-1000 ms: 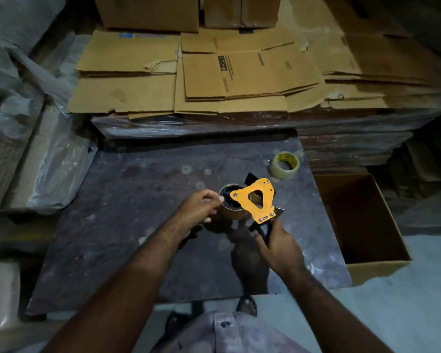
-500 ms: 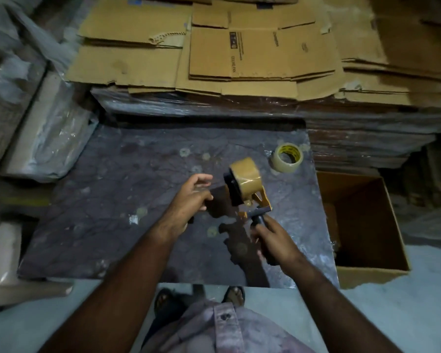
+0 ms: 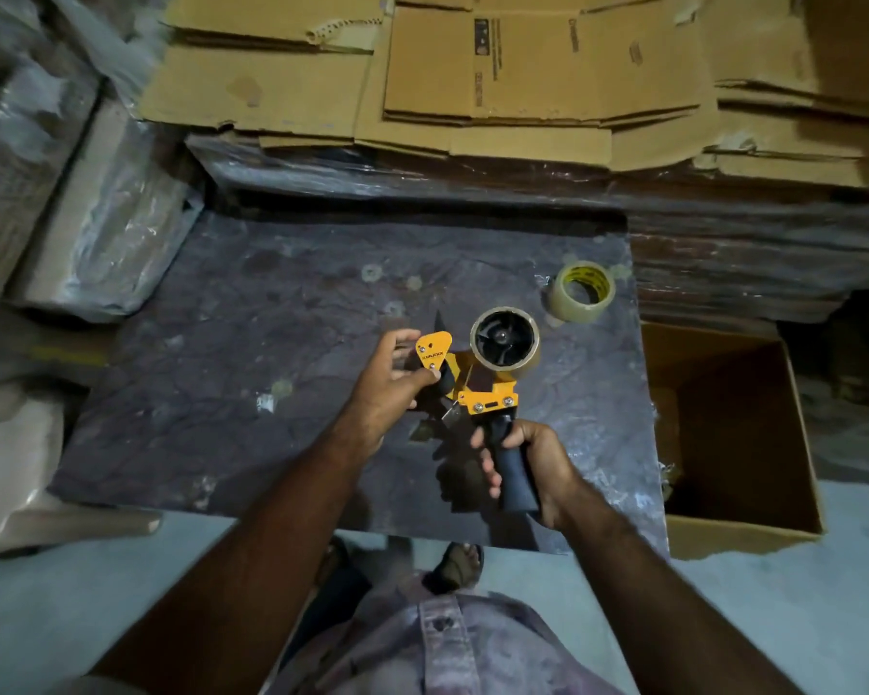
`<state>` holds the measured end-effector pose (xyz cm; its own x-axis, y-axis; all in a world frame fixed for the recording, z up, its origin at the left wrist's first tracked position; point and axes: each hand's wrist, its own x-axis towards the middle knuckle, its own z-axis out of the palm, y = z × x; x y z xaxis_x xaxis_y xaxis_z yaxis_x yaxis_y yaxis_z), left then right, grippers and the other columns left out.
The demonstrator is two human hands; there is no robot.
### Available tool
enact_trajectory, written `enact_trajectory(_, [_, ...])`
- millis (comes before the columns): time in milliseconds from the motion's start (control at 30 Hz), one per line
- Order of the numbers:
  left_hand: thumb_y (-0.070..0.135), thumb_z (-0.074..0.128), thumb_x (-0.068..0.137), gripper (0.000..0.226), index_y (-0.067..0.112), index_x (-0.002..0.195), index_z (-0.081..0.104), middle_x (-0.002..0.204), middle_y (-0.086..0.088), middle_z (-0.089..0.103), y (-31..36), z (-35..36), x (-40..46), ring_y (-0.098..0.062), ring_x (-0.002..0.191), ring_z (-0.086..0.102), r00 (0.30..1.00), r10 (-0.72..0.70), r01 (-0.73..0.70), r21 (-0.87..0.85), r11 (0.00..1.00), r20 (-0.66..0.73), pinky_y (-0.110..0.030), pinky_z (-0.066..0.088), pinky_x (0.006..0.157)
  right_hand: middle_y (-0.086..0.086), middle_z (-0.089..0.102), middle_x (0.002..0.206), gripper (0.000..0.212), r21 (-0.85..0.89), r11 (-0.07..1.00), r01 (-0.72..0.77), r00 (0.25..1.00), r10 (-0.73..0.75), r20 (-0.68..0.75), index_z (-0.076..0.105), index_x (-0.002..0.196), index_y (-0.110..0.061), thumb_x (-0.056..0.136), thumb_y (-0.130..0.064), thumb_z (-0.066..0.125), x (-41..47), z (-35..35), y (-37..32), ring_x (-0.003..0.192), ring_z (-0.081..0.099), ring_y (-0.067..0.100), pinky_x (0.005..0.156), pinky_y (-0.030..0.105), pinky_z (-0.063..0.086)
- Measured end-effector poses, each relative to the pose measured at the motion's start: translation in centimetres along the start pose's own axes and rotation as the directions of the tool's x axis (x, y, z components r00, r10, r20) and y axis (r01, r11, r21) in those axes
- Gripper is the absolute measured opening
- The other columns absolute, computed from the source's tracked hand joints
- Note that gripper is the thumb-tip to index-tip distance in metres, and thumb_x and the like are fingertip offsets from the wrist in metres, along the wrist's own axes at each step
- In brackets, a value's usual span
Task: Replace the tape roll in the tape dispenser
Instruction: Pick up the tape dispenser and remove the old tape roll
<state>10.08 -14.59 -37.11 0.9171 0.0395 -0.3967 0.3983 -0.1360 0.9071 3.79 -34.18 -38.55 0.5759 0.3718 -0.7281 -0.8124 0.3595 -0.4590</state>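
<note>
An orange tape dispenser [image 3: 477, 388] with a dark handle is held above the dark table [image 3: 272, 353]. My right hand [image 3: 533, 459] is wrapped around its handle. A brown tape roll [image 3: 506, 344] sits on the dispenser's black hub, open side facing me. My left hand [image 3: 392, 383] pinches the dispenser's front end by the orange guard plate, thumb on the black part below it. A second, clear tape roll [image 3: 584, 291] with a yellow core lies flat on the table near its far right corner.
An open, empty cardboard box [image 3: 733, 433] stands on the floor right of the table. Flattened cartons [image 3: 523, 77] are stacked behind it. Plastic-wrapped bundles [image 3: 96, 218] crowd the left side. My feet [image 3: 452, 564] show below the table's near edge.
The dispenser has been turned so the roll's open hub side faces me. My left hand moved from beside the roll to grip the dispenser's front end. The camera tilted down.
</note>
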Motion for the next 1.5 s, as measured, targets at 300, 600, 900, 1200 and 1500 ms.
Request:
enact_trajectory(300, [-0.013, 0.058, 0.082, 0.061, 0.029, 0.125, 0.054, 0.130, -0.007, 0.057, -3.5, -2.2, -0.6, -0.012, 0.090, 0.060, 0.996, -0.091, 0.090, 0.152, 0.984, 0.000, -0.021, 0.047, 0.059, 0.007, 0.040, 0.068, 0.034, 0.324, 0.941, -0.101, 0.984, 0.047, 0.170, 0.058, 0.089, -0.003, 0.061, -0.021, 0.049, 6.4, -0.3, 4.7, 0.052, 0.035, 0.019, 0.048, 0.025, 0.036])
enact_trajectory(600, [-0.018, 0.051, 0.085, 0.062, 0.028, 0.125, 0.055, 0.132, -0.010, 0.056, -5.8, -5.6, -2.1, -0.016, 0.095, 0.060, 0.991, -0.132, 0.129, 0.250, 0.960, -0.007, -0.020, 0.049, 0.060, 0.016, 0.066, 0.078, 0.028, 0.036, 0.989, -0.146, 0.985, 0.149, -0.087, 0.064, 0.090, -0.007, 0.081, -0.012, 0.038, 9.4, 1.7, 4.6, 0.072, 0.064, 0.029, 0.072, 0.037, 0.050])
enact_trajectory(900, [0.024, 0.069, 0.076, 0.037, 0.024, 0.113, 0.067, 0.117, -0.002, 0.067, -4.7, -6.6, 1.2, -0.024, 0.113, 0.063, 0.983, 0.160, -0.185, 0.526, 0.830, 0.093, -0.038, 0.053, 0.098, 0.004, 0.071, 0.097, 0.030, -0.889, 0.456, 0.035, 0.756, -0.594, -0.275, 0.061, 0.104, -0.016, 0.086, -0.039, 0.070, 7.4, -0.4, 1.1, 0.087, 0.064, 0.023, 0.079, 0.032, 0.052])
enact_trajectory(1200, [0.037, 0.061, 0.092, 0.044, 0.025, 0.135, 0.057, 0.140, -0.001, 0.063, -0.7, -0.7, 11.1, -0.021, 0.148, 0.036, 0.928, 0.126, -0.367, 0.804, 0.469, 0.350, -0.051, 0.001, 0.123, 0.006, 0.069, 0.084, 0.026, -0.536, 0.844, 0.011, 0.712, -0.383, -0.589, 0.063, 0.099, -0.011, 0.084, -0.028, 0.077, 11.8, 0.8, -4.1, 0.087, 0.074, 0.032, 0.076, 0.052, 0.062])
enact_trajectory(1500, [0.054, 0.056, 0.091, 0.039, 0.034, 0.124, 0.063, 0.134, -0.004, 0.061, -1.6, 0.7, 14.9, -0.028, 0.143, 0.033, 0.868, -0.199, -0.359, 0.851, 0.382, 0.455, -0.069, 0.006, 0.113, 0.015, 0.072, 0.099, 0.029, -0.432, 0.898, -0.086, 0.695, -0.256, -0.672, 0.065, 0.101, -0.010, 0.085, -0.031, 0.076, 13.3, 0.9, -3.4, 0.089, 0.074, 0.030, 0.081, 0.049, 0.063])
